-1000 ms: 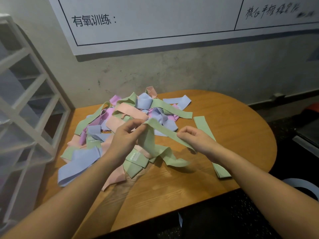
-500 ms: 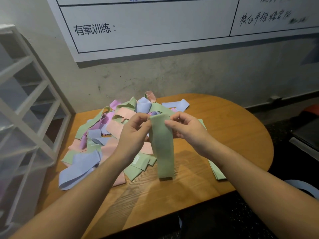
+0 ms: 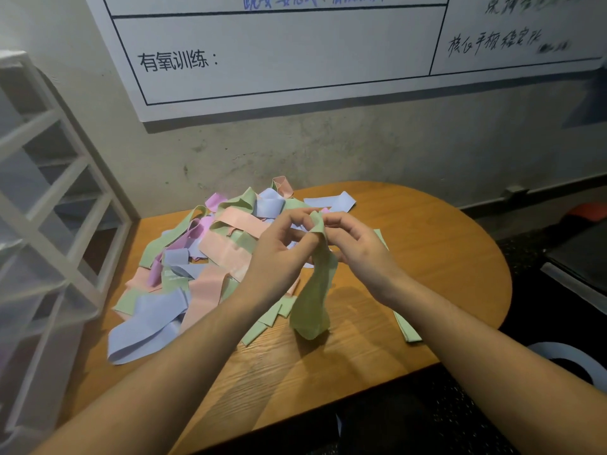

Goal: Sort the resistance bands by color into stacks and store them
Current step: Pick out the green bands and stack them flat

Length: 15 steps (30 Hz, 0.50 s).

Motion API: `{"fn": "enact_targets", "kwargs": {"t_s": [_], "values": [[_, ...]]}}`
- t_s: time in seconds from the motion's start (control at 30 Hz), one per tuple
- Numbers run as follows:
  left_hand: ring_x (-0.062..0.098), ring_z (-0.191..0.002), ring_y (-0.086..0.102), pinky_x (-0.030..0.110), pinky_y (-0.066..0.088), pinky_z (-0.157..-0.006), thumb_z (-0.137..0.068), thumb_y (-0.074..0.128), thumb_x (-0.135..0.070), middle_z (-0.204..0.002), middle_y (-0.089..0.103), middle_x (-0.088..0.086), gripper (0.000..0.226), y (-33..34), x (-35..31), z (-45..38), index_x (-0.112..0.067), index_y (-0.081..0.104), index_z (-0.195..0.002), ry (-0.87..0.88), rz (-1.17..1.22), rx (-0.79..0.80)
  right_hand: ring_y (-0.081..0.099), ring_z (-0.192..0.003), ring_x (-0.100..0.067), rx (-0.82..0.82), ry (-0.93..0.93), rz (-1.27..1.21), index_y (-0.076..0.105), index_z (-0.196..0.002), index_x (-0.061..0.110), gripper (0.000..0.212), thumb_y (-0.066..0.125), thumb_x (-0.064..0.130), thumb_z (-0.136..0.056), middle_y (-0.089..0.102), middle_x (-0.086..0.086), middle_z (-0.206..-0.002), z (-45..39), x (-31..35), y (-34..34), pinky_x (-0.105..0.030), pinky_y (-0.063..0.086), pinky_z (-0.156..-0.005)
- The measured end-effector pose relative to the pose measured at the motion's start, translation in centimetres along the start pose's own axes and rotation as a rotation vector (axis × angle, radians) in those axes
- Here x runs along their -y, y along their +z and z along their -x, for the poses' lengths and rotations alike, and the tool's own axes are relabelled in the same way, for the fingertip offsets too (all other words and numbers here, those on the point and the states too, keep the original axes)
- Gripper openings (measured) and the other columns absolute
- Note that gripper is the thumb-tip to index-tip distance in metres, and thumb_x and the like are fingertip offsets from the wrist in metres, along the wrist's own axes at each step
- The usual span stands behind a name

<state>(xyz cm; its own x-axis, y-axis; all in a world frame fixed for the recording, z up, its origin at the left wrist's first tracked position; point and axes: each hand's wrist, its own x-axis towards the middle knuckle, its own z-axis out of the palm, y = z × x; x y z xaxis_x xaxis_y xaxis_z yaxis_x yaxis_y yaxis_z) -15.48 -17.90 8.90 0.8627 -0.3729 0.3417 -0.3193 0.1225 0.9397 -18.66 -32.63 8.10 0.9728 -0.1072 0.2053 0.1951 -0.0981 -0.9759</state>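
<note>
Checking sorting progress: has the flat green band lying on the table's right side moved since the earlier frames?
No. The flat green band lies along the table's front-right edge as before, now partly hidden under the right hand's forearm.

Round wooden counter [image 3: 443, 257]: right half and near edge bare, open to a hand. Left half: loose heap of green, pink, blue and purple fabric bands [image 3: 197, 257], spreading to the far edge. Right of centre: flat stack of green bands [image 3: 405, 326], partly under the forearm. Left edge: white open-frame shelf unit [image 3: 56, 205] close alongside. Far edge: grey wall [image 3: 361, 152] directly behind.
</note>
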Motion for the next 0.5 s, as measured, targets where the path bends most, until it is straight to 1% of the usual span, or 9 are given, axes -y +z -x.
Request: {"fn": "enact_targets", "kwargs": {"t_s": [0.07, 0.1, 0.17, 0.2, 0.27, 0.3, 0.37, 0.43, 0.5], "values": [[0.010, -0.083, 0.066, 0.028, 0.056, -0.070, -0.081, 0.068, -0.031, -0.113, 0.070, -0.006, 0.012, 0.0, 0.0, -0.2, -0.023, 0.061, -0.083, 0.011, -0.050, 0.023, 0.067, -0.110, -0.024, 0.003, -0.002, -0.027, 0.073, -0.113, 0.016, 0.029, 0.053, 0.027, -0.095, 0.073, -0.003, -0.110, 0.1, 0.1, -0.5, -0.046, 0.055, -0.095], [0.011, -0.085, 0.065, 0.031, 0.057, -0.075, -0.078, 0.068, -0.037, -0.113, 0.069, -0.009, 0.013, 0.0, 0.1, -0.2, -0.026, 0.061, -0.081, 0.016, -0.090, 0.019, 0.067, -0.110, -0.021, 0.011, -0.008, -0.039, 0.073, -0.115, 0.015, 0.034, 0.050, 0.029, -0.094, 0.073, -0.002, -0.112, 0.2, 0.2, -0.6, -0.041, 0.055, -0.094], [0.013, -0.088, 0.064, 0.032, 0.056, -0.080, -0.075, 0.066, -0.041, -0.111, 0.068, -0.009, 0.018, -0.1, 0.4, -0.3, -0.025, 0.062, -0.084, 0.027, -0.142, -0.005, 0.066, -0.113, -0.012, 0.027, -0.039, -0.034, 0.074, -0.115, 0.019, 0.034, 0.050, 0.032, -0.095, 0.074, 0.005, -0.114, 0.4, 0.4, -0.7, -0.031, 0.054, -0.093], [0.014, -0.089, 0.064, 0.028, 0.055, -0.079, -0.076, 0.067, -0.041, -0.110, 0.068, -0.009, 0.021, -0.1, 0.5, -0.3, -0.023, 0.063, -0.087, 0.042, -0.155, -0.007, 0.066, -0.112, -0.009, 0.017, -0.057, -0.023, 0.077, -0.109, 0.023, 0.029, 0.053, 0.034, -0.095, 0.074, 0.006, -0.112, 0.4, 0.4, -0.8, -0.031, 0.054, -0.094], [0.013, -0.094, 0.064, 0.025, 0.054, -0.078, -0.078, 0.069, -0.040, -0.109, 0.066, -0.012, 0.025, -0.3, 0.9, -0.2, -0.026, 0.066, -0.098, 0.092, -0.208, 0.043, 0.066, -0.098, -0.012, -0.028, -0.064, -0.005, 0.079, -0.097, 0.026, 0.020, 0.060, 0.033, -0.096, 0.072, -0.003, -0.102, 0.2, 0.1, -1.0, -0.039, 0.054, -0.088], [0.012, -0.099, 0.062, 0.025, 0.053, -0.079, -0.078, 0.070, -0.041, -0.111, 0.065, -0.016, 0.029, -0.3, 1.1, -0.1, -0.031, 0.066, -0.104, 0.116, -0.260, 0.086, 0.065, -0.091, -0.015, -0.047, -0.050, -0.013, 0.079, -0.095, 0.025, 0.020, 0.060, 0.030, -0.099, 0.071, -0.008, -0.099, 0.1, 0.0, -1.2, -0.041, 0.053, -0.084], [0.011, -0.108, 0.060, 0.022, 0.050, -0.086, -0.078, 0.068, -0.045, -0.115, 0.063, -0.022, 0.035, -0.4, 1.3, 0.1, -0.038, 0.064, -0.112, 0.132, -0.342, 0.142, 0.066, -0.086, -0.017, -0.058, 0.006, -0.054, 0.079, -0.097, 0.023, 0.028, 0.052, 0.024, -0.105, 0.072, -0.009, -0.096, 0.0, -0.1, -1.6, -0.042, 0.053, -0.080], [0.009, -0.110, 0.061, 0.020, 0.047, -0.091, -0.078, 0.066, -0.044, -0.110, 0.066, -0.020, 0.027, -0.3, 1.5, 0.1, -0.037, 0.065, -0.105, 0.118, -0.320, 0.097, 0.067, -0.089, -0.016, -0.032, 0.047, -0.083, 0.078, -0.100, 0.019, 0.033, 0.046, 0.025, -0.107, 0.074, -0.006, -0.096, -0.1, 0.1, -1.9, -0.043, 0.053, -0.084], [0.012, -0.104, 0.065, 0.025, 0.049, -0.094, -0.079, 0.071, -0.038, -0.102, 0.069, -0.011, 0.022, -0.2, 1.4, -0.3, -0.029, 0.061, -0.096, 0.069, -0.210, 0.007, 0.067, -0.094, -0.015, -0.006, 0.061, -0.089, 0.078, -0.101, 0.015, 0.034, 0.048, 0.033, -0.101, 0.075, -0.004, -0.099, -0.3, 0.1, -2.1, -0.040, 0.052, -0.087]]}}
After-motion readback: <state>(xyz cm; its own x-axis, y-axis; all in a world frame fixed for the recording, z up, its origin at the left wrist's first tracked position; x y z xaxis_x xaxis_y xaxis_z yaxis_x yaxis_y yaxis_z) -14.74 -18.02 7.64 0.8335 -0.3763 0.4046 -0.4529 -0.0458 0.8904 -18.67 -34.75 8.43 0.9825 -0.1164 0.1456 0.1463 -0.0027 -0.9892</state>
